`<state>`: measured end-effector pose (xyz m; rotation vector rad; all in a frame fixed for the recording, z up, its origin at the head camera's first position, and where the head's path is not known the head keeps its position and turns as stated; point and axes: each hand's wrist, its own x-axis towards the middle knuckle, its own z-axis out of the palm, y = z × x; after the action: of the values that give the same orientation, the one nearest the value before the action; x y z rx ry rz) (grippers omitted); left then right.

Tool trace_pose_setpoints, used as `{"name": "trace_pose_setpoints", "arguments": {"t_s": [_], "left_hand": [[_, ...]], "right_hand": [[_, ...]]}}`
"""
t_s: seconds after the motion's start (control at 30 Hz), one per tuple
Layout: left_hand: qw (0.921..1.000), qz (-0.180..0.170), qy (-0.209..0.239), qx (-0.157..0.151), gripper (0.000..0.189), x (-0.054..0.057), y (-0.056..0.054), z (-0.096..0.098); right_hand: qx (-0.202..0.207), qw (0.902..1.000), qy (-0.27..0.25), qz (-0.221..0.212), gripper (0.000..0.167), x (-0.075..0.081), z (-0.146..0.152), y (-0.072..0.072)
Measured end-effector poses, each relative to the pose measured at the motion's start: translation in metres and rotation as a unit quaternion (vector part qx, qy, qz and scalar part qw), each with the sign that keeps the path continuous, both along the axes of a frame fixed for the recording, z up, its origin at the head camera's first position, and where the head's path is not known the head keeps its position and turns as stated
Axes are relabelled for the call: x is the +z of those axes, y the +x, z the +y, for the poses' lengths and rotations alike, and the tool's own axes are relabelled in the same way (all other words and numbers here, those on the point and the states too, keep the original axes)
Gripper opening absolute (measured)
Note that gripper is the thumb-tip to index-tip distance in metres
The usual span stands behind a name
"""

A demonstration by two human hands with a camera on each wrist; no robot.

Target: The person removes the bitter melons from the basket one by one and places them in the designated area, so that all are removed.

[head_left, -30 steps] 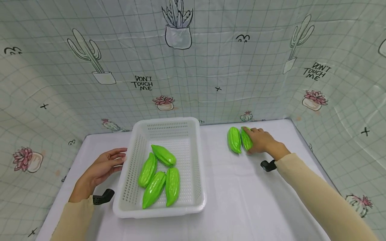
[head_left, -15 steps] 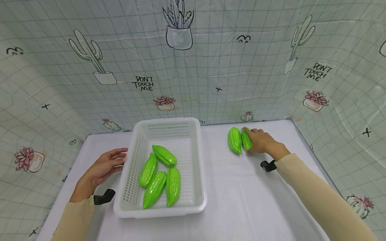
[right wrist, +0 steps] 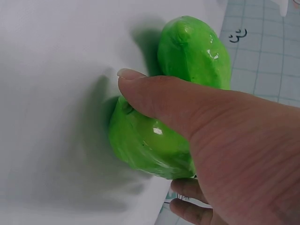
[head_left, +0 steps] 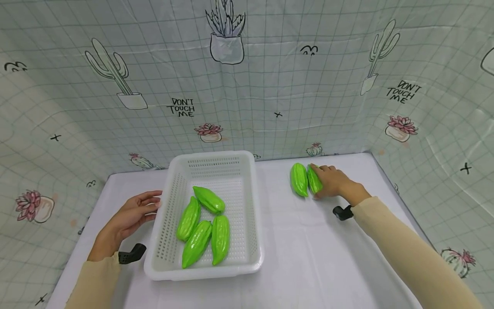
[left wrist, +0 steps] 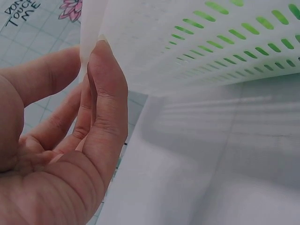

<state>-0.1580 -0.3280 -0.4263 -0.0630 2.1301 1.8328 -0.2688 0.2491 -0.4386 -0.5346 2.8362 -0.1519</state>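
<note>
Right hand [head_left: 329, 182]: my thumb and fingers curl round a glossy bright-green, ridged, tapered gourd [head_left: 314, 180] on the far right of the white-covered table [head_left: 301, 240].
Adjacent gourd [head_left: 299, 180]: same colour and form, lying just left of the gripped one.
Left hand [head_left: 133, 212]: my fingers are relaxed, loosely spread, tips touching the left rim of a white perforated plastic basket [head_left: 255, 214].
Basket contents: four matching green gourds [head_left: 221, 240], closely grouped.

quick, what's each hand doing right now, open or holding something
Left hand: open, touching the left rim of the white basket.
Right hand: closed, holding the rightmost green vegetable.
</note>
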Motion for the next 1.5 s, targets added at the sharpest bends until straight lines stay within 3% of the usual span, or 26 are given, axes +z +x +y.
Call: {"name": "trace_pose_setpoints", "arguments": {"t_s": [0.47, 0.83, 1.07, 1.5], "left_hand": [[1.0, 0.001, 0.007, 0.0, 0.064, 0.0, 0.0, -0.001], [1.0, -0.001, -0.005, 0.001, 0.064, 0.001, -0.001, -0.001], [1.0, -0.002, 0.0, -0.006, 0.064, 0.003, 0.001, -0.001], [0.9998, -0.01, 0.014, -0.012, 0.06, 0.003, -0.002, -0.001]], "right_hand": [[0.005, 1.0, -0.002, 0.005, 0.11, 0.007, 0.0, 0.003], [0.019, 0.9992, -0.011, 0.034, 0.113, 0.044, -0.009, 0.003], [0.073, 0.9935, -0.024, 0.085, 0.107, 0.071, -0.037, 0.017], [0.17, 0.9785, -0.039, 0.11, 0.105, 0.091, -0.112, 0.035]]}}
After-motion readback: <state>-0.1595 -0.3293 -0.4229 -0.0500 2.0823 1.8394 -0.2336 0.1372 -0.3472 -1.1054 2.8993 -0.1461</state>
